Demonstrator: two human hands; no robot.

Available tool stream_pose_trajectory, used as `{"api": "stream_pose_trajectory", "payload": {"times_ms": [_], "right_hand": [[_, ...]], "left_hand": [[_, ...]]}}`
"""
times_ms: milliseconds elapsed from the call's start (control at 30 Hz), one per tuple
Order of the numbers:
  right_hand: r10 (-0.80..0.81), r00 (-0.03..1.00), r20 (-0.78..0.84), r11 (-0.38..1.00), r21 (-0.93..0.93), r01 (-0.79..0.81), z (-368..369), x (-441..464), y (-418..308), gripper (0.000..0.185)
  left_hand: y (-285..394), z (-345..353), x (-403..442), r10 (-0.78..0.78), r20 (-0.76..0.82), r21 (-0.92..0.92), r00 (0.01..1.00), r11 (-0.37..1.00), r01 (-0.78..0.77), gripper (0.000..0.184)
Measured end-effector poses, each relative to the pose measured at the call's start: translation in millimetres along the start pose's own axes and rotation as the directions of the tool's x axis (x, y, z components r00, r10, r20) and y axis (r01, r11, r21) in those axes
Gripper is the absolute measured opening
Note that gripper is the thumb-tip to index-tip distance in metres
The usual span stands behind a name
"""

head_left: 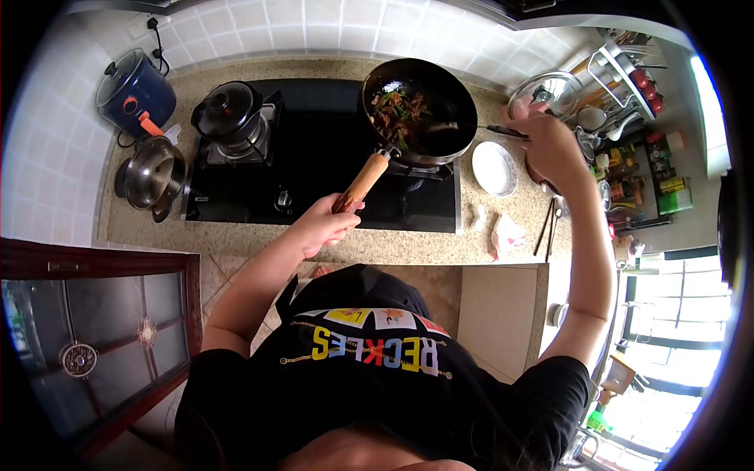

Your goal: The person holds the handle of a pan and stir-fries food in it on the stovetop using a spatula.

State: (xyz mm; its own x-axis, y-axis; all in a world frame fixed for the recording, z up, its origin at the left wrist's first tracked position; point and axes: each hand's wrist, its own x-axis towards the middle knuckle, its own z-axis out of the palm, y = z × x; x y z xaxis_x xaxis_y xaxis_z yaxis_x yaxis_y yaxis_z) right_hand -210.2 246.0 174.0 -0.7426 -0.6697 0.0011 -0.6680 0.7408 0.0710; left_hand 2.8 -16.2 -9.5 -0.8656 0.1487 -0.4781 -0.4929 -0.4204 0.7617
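Note:
A dark wok (454,88) is over the right side of the black gas stove, tilted a little. Its wooden handle (366,177) is wrapped by the fingers of my left hand (323,226). Browned food with green pieces (400,116) lies in the left part of the wok. At the right, my right hand (550,145) is closed on a spatula (506,132), whose blade end reaches into the wok beside the food. A white plate (495,169) rests on the counter between the wok and my right forearm.
A lidded black pot (228,110) sits on the left burner. Farther left are a steel pan (151,174) and a blue cooker (135,93). Chopsticks (545,228) and a crumpled plastic bag (506,235) lie on the counter. Bottles and a utensil rack (620,78) line the right side.

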Motion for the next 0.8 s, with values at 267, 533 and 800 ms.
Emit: {"api": "stream_pose_trajectory", "payload": {"times_ms": [267, 533, 800], "right_hand": [[-0.161, 0.986, -0.029, 0.968, -0.199, 0.152, 50.6, 4.6, -53.5, 0.007], [0.204, 0.979, -0.012, 0.977, 0.06, -0.203, -3.6, 27.1, -3.2, 0.022], [0.432, 0.818, 0.379, 0.751, 0.35, -0.559, 106.6, 108.7, 93.6, 0.027]], "left_hand": [[-4.0, 3.1, 0.3, 0.016, -0.015, 0.013, 1.0, 1.0, -0.016, 0.03], [-6.6, 7.7, -0.2, 0.044, -0.016, 0.014, 0.999, 0.999, -0.043, 0.032], [1.2, -1.9, 3.2, 0.018, 0.022, 0.098, 1.0, 0.995, -0.02, 0.033]]}}
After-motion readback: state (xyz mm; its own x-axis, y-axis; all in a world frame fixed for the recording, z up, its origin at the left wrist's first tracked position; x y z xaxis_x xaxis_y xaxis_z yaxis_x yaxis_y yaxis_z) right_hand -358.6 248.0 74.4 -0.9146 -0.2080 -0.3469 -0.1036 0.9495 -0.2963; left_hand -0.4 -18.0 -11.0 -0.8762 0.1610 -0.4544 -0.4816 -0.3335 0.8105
